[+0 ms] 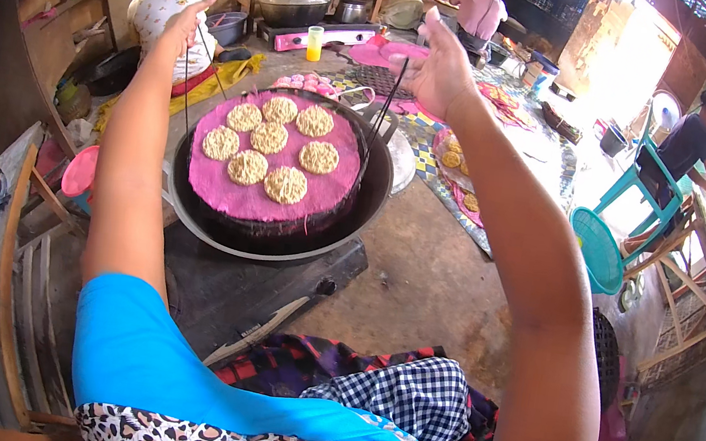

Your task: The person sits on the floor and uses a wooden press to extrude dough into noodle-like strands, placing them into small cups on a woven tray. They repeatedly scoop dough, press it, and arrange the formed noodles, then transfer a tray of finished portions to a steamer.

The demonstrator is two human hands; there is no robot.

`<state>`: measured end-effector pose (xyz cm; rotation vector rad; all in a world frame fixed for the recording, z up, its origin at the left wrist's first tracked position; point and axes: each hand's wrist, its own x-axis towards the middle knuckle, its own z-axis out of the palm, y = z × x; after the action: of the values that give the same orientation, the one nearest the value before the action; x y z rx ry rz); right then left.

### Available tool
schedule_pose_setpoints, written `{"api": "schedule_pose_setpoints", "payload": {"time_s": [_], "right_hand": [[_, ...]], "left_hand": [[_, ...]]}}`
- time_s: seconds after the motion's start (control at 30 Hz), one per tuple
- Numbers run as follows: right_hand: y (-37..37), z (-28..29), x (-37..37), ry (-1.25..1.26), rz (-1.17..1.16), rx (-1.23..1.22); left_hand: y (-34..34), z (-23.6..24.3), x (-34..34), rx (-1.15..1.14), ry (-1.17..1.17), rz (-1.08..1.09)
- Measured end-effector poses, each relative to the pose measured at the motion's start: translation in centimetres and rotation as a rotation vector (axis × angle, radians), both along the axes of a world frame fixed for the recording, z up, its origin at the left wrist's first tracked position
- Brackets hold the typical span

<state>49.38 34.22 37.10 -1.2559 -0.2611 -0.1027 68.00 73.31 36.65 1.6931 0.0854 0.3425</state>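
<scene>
My left hand [186, 24] is raised high, one finger stretched up and the others curled where the thin dark wire handle [186, 80] meets it. My right hand [439, 68] is raised at the same height, fingers apart, beside the top of another dark wire handle [388, 99]. Between them, a round tray lined with pink cloth [268, 150] sits inside a large dark wok [250, 247]. Several round, pale, bumpy-topped cakes [269, 137] lie spaced out on the cloth. The handles rise from the tray's sides. The wok's base is hidden.
A dark slab [225, 293] lies by the wok. Behind stand a yellow cup [315, 44], a lidded pot [293, 6] and a pink stove [343, 37]. Two people sit at the back; another [693, 146] is at right, near a teal chair [645, 194] and basket [594, 250].
</scene>
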Motion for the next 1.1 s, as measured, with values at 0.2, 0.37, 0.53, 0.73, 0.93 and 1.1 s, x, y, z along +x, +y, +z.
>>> {"api": "schedule_pose_setpoints", "payload": {"time_s": [0.2,0.37,0.53,0.73,0.93,1.1], "right_hand": [[0.4,-1.7,2.4,0.051,-0.031,0.037],[0.1,-2.2,3.3,0.047,0.029,-0.012],[3.7,-2.7,3.8,0.002,-0.043,-0.579],[9.7,-5.4,2.3,-0.435,-0.173,-1.422],[6.2,-4.1,-0.1,-0.515,-0.143,-0.868],[-0.9,-7.2,-6.9,-0.449,-0.27,-1.159]], "left_hand": [[0.8,-2.8,0.8,-0.026,0.004,-0.037],[0.6,-2.7,1.1,0.0,0.148,-0.1],[-4.6,-3.2,-1.6,0.322,0.268,-0.396],[-14.7,-1.2,-5.8,0.43,0.102,-0.636],[-15.8,4.3,-12.7,0.182,-0.241,-0.752],[-19.0,5.1,-17.0,0.349,-0.442,-0.916]]}}
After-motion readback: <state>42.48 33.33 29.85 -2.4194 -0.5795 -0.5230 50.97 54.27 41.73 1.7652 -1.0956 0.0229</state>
